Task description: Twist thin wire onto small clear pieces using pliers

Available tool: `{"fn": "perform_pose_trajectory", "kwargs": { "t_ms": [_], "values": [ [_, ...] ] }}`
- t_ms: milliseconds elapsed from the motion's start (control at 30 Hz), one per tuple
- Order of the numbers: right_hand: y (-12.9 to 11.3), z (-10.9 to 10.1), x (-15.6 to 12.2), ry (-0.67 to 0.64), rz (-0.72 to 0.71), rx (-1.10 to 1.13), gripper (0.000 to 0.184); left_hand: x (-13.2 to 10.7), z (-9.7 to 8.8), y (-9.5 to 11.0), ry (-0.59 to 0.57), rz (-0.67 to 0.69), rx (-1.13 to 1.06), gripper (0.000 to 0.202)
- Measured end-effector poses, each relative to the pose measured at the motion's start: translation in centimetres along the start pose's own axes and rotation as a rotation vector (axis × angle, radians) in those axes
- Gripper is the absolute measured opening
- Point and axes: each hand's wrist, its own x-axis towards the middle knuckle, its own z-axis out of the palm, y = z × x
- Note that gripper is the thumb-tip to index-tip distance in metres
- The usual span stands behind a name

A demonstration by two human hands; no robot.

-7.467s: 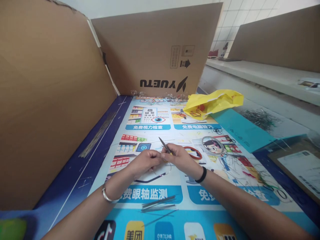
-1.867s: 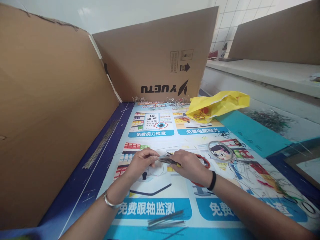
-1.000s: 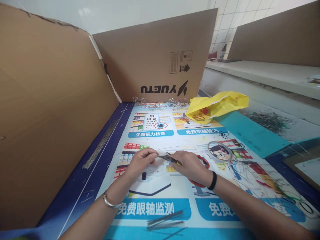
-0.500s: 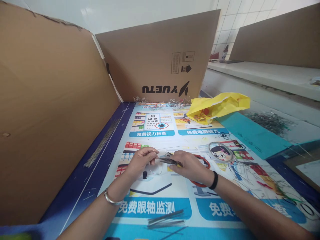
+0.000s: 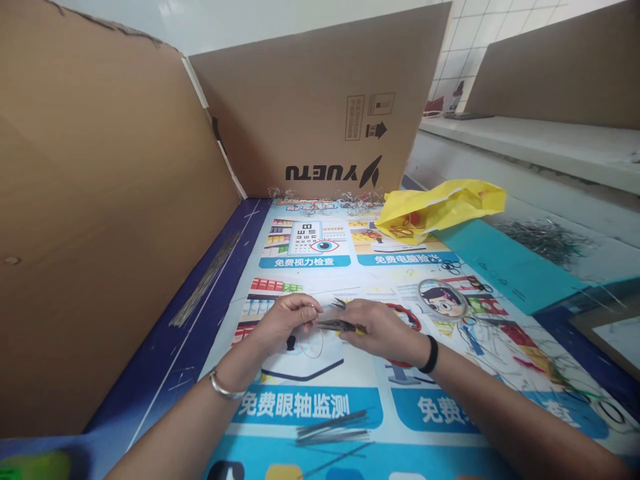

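Note:
My left hand [image 5: 293, 320] is closed in a pinch on a thin wire [image 5: 321, 345], which bends into a loop below the fingertips. Wrapped in the fingers of my right hand [image 5: 375, 327] is a pair of pliers [image 5: 334, 325] with dark jaws and a bit of yellow handle showing. The jaws point left, towards the left fingertips, and look spread apart. Whether they touch the wire is too small to tell. Behind my right hand lies a red-orange ring [image 5: 407, 315], partly covered by it. Straight pieces of wire [image 5: 333, 428] lie in a bunch nearer to me.
More straight wires [image 5: 206, 280] lie along the left. A yellow bag [image 5: 443, 205] stands open at the back right, near a pile of wire [image 5: 547, 240]. Loose wires and coloured strands litter the right side. Cardboard panels [image 5: 310, 113] wall the back and left.
My left fingertips have shifted slightly to the right, and the wire loop hangs a little differently. The right hand still grips the pliers in about the same place. The camera view has tilted slightly.

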Motion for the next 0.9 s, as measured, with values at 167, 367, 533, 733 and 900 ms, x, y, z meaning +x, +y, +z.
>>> {"fn": "perform_pose_trajectory", "kwargs": {
  "t_ms": [167,367,533,733,900],
  "values": [
    [-0.12,-0.12,0.01,-0.014,0.006,-0.037,0.021,-0.09,0.00,0.03,-0.021,-0.019,-0.012,0.021],
    [-0.10,-0.23,0.00,-0.033,0.026,-0.035,0.023,-0.09,-0.06,-0.08,-0.028,-0.018,0.004,0.019],
    [0.09,-0.32,0.09,-0.048,0.084,-0.007,0.024,-0.01,0.22,0.12,0.041,0.003,0.025,0.018],
    [0.15,-0.22,0.04,-0.010,0.119,-0.030,0.018,0.18,0.43,0.05,0.124,0.088,0.099,0.016],
    [0.03,0.09,-0.06,0.019,0.123,-0.103,0.016,0.26,0.35,-0.17,0.143,0.124,0.163,0.015]
  ]
}}
